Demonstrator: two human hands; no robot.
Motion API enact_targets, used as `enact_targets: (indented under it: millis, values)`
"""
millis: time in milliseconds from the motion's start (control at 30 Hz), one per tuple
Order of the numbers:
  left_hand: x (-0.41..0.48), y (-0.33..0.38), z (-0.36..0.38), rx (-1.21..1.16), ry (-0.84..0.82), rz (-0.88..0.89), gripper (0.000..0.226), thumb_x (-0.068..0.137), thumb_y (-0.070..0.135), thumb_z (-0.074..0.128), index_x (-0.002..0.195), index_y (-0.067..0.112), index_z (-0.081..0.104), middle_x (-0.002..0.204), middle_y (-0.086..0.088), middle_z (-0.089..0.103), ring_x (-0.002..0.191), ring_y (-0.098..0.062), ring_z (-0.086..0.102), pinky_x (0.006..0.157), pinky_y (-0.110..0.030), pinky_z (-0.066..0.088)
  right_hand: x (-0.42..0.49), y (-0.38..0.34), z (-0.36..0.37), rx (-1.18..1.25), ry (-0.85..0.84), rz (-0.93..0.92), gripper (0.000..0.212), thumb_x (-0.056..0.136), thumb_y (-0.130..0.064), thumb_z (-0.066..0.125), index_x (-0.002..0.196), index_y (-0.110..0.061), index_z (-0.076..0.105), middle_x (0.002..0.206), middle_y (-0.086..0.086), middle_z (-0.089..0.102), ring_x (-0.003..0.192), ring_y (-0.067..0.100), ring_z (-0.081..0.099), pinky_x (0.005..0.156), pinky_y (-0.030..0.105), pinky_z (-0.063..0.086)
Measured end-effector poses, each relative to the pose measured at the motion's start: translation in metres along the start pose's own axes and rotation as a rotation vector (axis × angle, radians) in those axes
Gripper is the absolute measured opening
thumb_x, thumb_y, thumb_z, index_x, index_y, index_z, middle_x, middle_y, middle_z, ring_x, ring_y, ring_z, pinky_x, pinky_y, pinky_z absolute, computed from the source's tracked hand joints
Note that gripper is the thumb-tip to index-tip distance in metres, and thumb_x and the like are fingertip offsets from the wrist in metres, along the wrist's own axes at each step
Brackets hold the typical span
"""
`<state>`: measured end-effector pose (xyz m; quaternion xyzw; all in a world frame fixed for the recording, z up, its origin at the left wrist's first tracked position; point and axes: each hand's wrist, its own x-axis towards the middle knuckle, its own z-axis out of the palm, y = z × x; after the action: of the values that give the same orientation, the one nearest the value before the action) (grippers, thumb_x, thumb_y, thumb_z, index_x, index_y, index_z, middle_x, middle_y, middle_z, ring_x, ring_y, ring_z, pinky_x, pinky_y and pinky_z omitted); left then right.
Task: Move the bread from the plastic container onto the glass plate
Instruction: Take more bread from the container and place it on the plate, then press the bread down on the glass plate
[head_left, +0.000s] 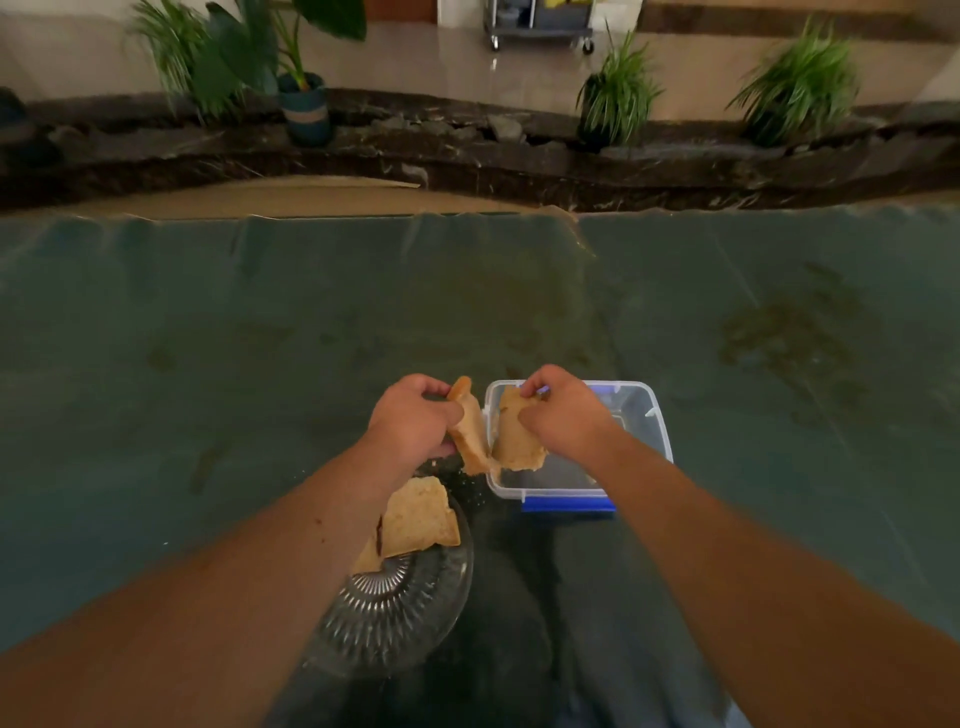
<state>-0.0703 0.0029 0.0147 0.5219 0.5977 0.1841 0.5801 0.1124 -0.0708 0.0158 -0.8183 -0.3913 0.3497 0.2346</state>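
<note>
on the near left of the green-covered desk (260, 322) a ribbed glass plate (415, 603) is set, and bread pieces (421, 519) are already laid on its far side, partly hidden by the left forearm. above the plate's far edge the left hand (413, 415) is closed around a bread slice (470, 436), held upright. just beside it a second slice (517, 439) is pinched by the curled fingers of the right hand (563, 410), over the left rim of the clear plastic container (649, 421), whose blue clip (569, 503) is turned toward the viewer.
</note>
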Motion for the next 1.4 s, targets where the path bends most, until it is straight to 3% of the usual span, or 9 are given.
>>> enact_targets:
  millis: [233,367,533,700,833,1000,1100,1233,1400]
  values:
    - [-0.034,-0.021,-0.090,-0.086,-0.128,-0.164,0.022,0.090,-0.004,0.068,0.106,0.009,0.063,0.091,-0.012,0.071,0.061,-0.017,0.073,0.049,-0.028,0.060,-0.031,-0.045,0.039,-0.110,-0.229,-0.086,0.026,0.086,-0.010,0.068,0.098,-0.032,0.062,0.089,-0.002,0.066,0.068,0.013,0.063,0.044,0.020,0.044]
    - [-0.046,-0.057,-0.125,-0.113,-0.177,-0.254,0.021,0.089,-0.002,0.069,0.107,0.009,0.064,0.087,-0.009,0.071,0.066,-0.015,0.071,0.059,-0.031,0.062,-0.044,-0.047,0.086,-0.174,-0.430,-0.085,0.038,0.082,-0.014,0.068,0.112,-0.036,0.058,0.099,-0.004,0.064,0.077,0.015,0.067,0.040,0.016,0.045]
    - [-0.050,-0.121,-0.155,-0.088,-0.176,-0.376,0.029,0.088,0.002,0.071,0.116,0.009,0.066,0.097,-0.011,0.078,0.085,-0.025,0.077,0.072,-0.039,0.066,-0.047,-0.034,0.130,-0.283,-0.541,-0.038,0.052,0.084,-0.018,0.071,0.126,-0.040,0.052,0.107,-0.005,0.063,0.085,0.015,0.068,0.063,0.028,0.057]
    - [-0.049,-0.169,-0.163,0.917,0.028,-0.003,0.054,0.085,0.030,0.072,0.135,0.023,0.052,0.131,-0.006,0.054,0.107,-0.028,0.061,0.083,-0.043,0.056,-0.061,-0.004,0.154,-0.753,-0.308,-0.259,0.053,0.092,-0.023,0.065,0.142,-0.022,0.046,0.136,0.009,0.058,0.119,0.029,0.057,0.093,0.043,0.055]
    - [-0.047,-0.177,-0.145,1.146,-0.096,0.255,0.056,0.084,0.047,0.072,0.133,0.029,0.051,0.130,0.000,0.051,0.118,-0.025,0.051,0.090,-0.043,0.054,-0.067,0.006,0.173,-0.785,-0.331,-0.366,0.059,0.095,-0.046,0.063,0.146,-0.021,0.044,0.145,0.010,0.050,0.128,0.031,0.049,0.101,0.047,0.050]
    - [-0.040,-0.178,-0.130,1.467,-0.145,0.291,0.064,0.080,0.058,0.071,0.132,0.025,0.053,0.130,-0.003,0.052,0.118,-0.025,0.048,0.097,-0.045,0.046,-0.068,0.011,0.190,-0.898,-0.295,-0.449,0.071,0.094,-0.059,0.061,0.149,-0.018,0.041,0.148,0.015,0.048,0.134,0.035,0.045,0.108,0.052,0.042]
    - [-0.036,-0.179,-0.129,1.521,-0.158,0.329,0.048,0.085,0.051,0.066,0.123,0.024,0.057,0.123,-0.002,0.057,0.114,-0.025,0.050,0.096,-0.044,0.043,-0.066,0.011,0.191,-0.856,-0.258,-0.445,0.070,0.092,-0.059,0.064,0.145,-0.017,0.044,0.144,0.014,0.049,0.130,0.034,0.047,0.108,0.051,0.043]
    - [-0.032,-0.169,-0.130,1.236,-0.165,0.331,0.025,0.088,0.045,0.068,0.106,0.029,0.060,0.101,0.007,0.068,0.092,-0.018,0.060,0.077,-0.036,0.041,-0.061,0.009,0.185,-0.757,-0.267,-0.458,0.052,0.091,-0.043,0.068,0.134,-0.021,0.048,0.134,0.009,0.054,0.120,0.029,0.051,0.103,0.046,0.045]
    - [-0.025,-0.161,-0.119,1.182,-0.157,0.350,0.035,0.088,0.046,0.070,0.117,0.029,0.060,0.110,0.003,0.068,0.101,-0.022,0.062,0.080,-0.038,0.049,-0.054,0.008,0.181,-0.763,-0.325,-0.431,0.046,0.094,-0.028,0.063,0.136,-0.018,0.048,0.136,0.011,0.055,0.122,0.030,0.052,0.103,0.046,0.046]
